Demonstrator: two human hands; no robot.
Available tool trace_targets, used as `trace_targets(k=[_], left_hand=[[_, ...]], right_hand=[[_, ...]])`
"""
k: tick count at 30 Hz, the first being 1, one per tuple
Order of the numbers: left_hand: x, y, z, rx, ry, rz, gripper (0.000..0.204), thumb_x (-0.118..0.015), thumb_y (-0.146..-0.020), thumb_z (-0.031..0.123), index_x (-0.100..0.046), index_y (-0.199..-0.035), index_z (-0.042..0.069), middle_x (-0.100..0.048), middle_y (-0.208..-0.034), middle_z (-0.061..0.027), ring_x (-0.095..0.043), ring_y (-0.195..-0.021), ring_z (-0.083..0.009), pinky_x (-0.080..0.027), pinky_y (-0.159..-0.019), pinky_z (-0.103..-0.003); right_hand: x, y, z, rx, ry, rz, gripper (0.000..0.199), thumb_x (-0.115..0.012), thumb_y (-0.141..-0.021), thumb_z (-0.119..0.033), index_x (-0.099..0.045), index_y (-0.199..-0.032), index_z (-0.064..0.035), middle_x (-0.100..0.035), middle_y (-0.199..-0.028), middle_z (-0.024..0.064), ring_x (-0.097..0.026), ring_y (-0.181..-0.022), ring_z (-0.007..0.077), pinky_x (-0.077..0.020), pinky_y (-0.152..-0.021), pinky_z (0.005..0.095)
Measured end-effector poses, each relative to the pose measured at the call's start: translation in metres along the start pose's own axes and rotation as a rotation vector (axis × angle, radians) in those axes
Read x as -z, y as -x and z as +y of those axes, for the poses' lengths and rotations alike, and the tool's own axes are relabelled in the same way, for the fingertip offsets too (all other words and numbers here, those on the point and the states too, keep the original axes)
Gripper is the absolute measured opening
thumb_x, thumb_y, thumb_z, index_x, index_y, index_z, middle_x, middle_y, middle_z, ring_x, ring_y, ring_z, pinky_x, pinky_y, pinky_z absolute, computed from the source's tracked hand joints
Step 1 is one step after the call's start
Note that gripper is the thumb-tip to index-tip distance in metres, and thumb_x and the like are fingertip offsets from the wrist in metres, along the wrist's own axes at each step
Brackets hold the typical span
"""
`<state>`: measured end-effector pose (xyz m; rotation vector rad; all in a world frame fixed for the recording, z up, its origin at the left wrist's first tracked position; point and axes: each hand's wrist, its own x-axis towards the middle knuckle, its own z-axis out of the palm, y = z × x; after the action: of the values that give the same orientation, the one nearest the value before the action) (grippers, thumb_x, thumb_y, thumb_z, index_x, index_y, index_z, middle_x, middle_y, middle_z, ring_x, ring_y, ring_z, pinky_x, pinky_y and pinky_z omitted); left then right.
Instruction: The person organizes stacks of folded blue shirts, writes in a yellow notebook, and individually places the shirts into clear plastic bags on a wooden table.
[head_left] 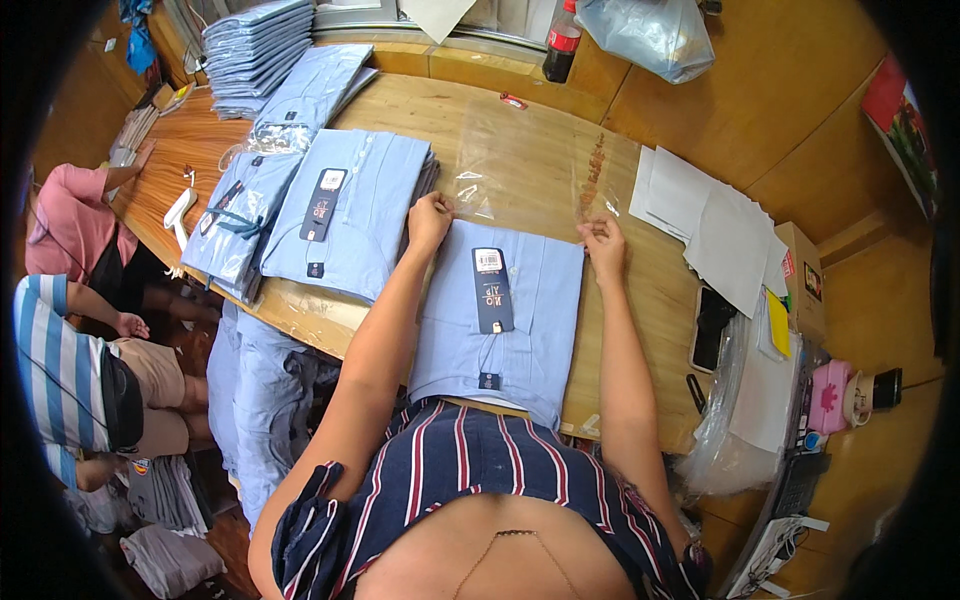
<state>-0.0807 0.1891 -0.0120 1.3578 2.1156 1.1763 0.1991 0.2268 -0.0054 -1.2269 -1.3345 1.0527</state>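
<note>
A folded light-blue shirt [450,310] with a dark hang tag [492,290] lies on the table right before me. Beyond its far edge a clear plastic bag [530,165] is spread flat, hard to make out against the wood. My left hand [430,222] pinches the bag's near left corner, beside the shirt's far left corner. At the bag's near right corner my right hand [602,245] has its fingers closed on the plastic, just past the shirt's far right corner. Left of my left forearm is a pile of folded blue shirts [365,210].
Bagged shirts [225,245] and a tall stack of shirts [255,50] stand at the left. White papers [735,245], a phone [708,330] and loose plastic [725,440] lie at right. A cola bottle [562,45] stands at the back. Two people are beyond the table's left edge.
</note>
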Motion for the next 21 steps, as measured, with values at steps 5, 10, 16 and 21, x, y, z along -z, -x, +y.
trace_targets(k=[5, 10, 16, 21], left_hand=[[-0.001, 0.004, -0.001, -0.021, 0.11, -0.033, 0.007, -0.06, -0.063, 0.0, -0.056, -0.069, 0.002, -0.059, -0.063, -0.009, -0.056, -0.057, -0.0135, -0.042, -0.054, -0.025], [-0.003, 0.011, -0.01, -0.068, 0.269, -0.076, 0.01, -0.053, -0.064, -0.008, -0.053, -0.067, 0.001, -0.056, -0.062, -0.0046, -0.051, -0.058, -0.0096, -0.039, -0.052, -0.022], [0.004, 0.027, -0.015, -0.007, 0.406, -0.159, 0.014, -0.046, -0.063, -0.012, -0.05, -0.063, 0.002, -0.051, -0.061, 0.0008, -0.045, -0.057, -0.0054, -0.034, -0.051, -0.018], [0.014, 0.04, -0.011, 0.056, 0.383, -0.213, 0.013, -0.044, -0.064, -0.01, -0.046, -0.061, 0.003, -0.046, -0.061, 0.0025, -0.041, -0.057, -0.0044, -0.031, -0.051, -0.018]], right_hand=[[0.003, -0.005, 0.015, -0.02, 0.049, -0.006, 0.008, -0.059, -0.072, 0.001, -0.053, -0.078, 0.0005, -0.058, -0.072, 0.0057, -0.056, -0.059, 0.0118, -0.0446, -0.053, 0.021], [0.016, -0.001, 0.031, -0.003, 0.026, -0.038, 0.007, -0.058, -0.072, 0.003, -0.053, -0.076, 0.0, -0.059, -0.075, 0.0064, -0.057, -0.065, 0.0116, -0.0457, -0.061, 0.0208], [0.029, 0.018, 0.027, -0.094, -0.198, -0.174, 0.01, -0.054, -0.072, 0.006, -0.049, -0.074, -0.0016, -0.058, -0.085, 0.0085, -0.055, -0.076, 0.0123, -0.0456, -0.065, 0.022], [0.035, 0.034, 0.006, -0.129, -0.236, -0.288, 0.013, -0.052, -0.072, 0.008, -0.046, -0.072, -0.0028, -0.056, -0.098, 0.0116, -0.053, -0.086, 0.0136, -0.0447, -0.073, 0.0242]])
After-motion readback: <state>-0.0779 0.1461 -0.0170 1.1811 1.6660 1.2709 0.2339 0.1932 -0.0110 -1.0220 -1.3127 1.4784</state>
